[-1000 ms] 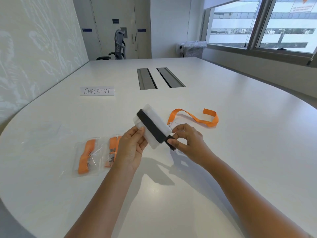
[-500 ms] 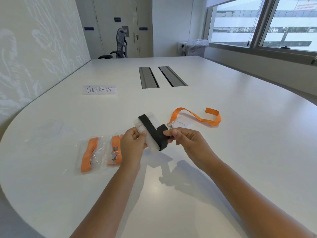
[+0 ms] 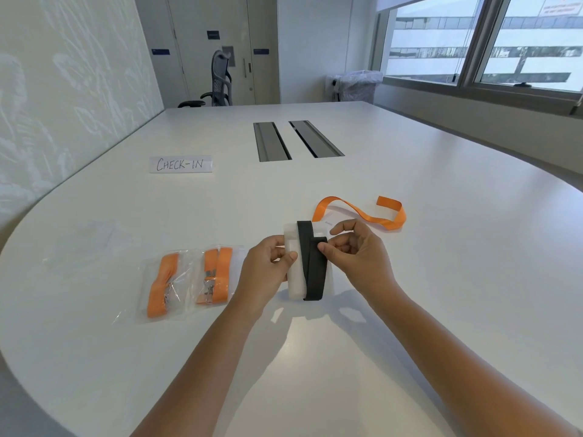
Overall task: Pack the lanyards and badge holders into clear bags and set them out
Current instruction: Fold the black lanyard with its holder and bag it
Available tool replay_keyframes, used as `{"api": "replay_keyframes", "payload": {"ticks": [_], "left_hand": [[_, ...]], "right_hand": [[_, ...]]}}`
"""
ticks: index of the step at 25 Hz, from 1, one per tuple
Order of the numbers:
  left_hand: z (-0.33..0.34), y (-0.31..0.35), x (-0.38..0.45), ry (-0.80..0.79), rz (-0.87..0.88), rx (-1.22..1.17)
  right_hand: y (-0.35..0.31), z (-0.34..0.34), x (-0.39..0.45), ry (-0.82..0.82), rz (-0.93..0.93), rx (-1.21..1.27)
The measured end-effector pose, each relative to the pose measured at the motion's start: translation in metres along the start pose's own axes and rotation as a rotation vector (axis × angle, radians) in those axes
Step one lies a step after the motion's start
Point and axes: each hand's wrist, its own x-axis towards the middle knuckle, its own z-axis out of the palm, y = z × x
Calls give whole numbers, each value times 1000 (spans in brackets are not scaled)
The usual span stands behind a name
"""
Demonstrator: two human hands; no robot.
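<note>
At centre frame your left hand (image 3: 268, 269) grips the left edge of the white badge holder (image 3: 293, 272), while your right hand (image 3: 353, 257) pinches the black lanyard (image 3: 312, 269) folded lengthwise over it. Just left of your hands, two clear bags (image 3: 189, 282) already hold folded orange lanyards and lie side by side on the table (image 3: 441, 279), so two sets look done. The set you are holding seems to need bagging, and a loose orange lanyard (image 3: 362, 212) with its badge holder, just above your right hand, is not yet packed.
</note>
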Motion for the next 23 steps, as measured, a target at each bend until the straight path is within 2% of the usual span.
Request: {"api": "replay_keyframes", "payload": {"ticks": [3, 7, 10, 12, 14, 16, 20, 23], "left_hand": [[2, 1, -2, 51, 39, 74], [2, 3, -3, 38, 59, 93], [0, 3, -3, 24, 64, 77], [-1, 3, -3, 0, 57, 63], [-2, 2, -3, -28, 60, 70], [-1, 0, -3, -24, 87, 100], [5, -4, -5, 80, 283, 265], [11, -8, -7, 103, 302, 308]], "right_hand": [[1, 1, 0, 33, -18, -70], [2, -1, 2, 32, -15, -87], [3, -3, 4, 7, 119, -96], [2, -5, 5, -69, 263, 48], [2, -3, 4, -103, 321, 144], [2, 0, 2, -68, 306, 109], [1, 5, -1, 33, 242, 113], [2, 7, -3, 97, 213, 134]]}}
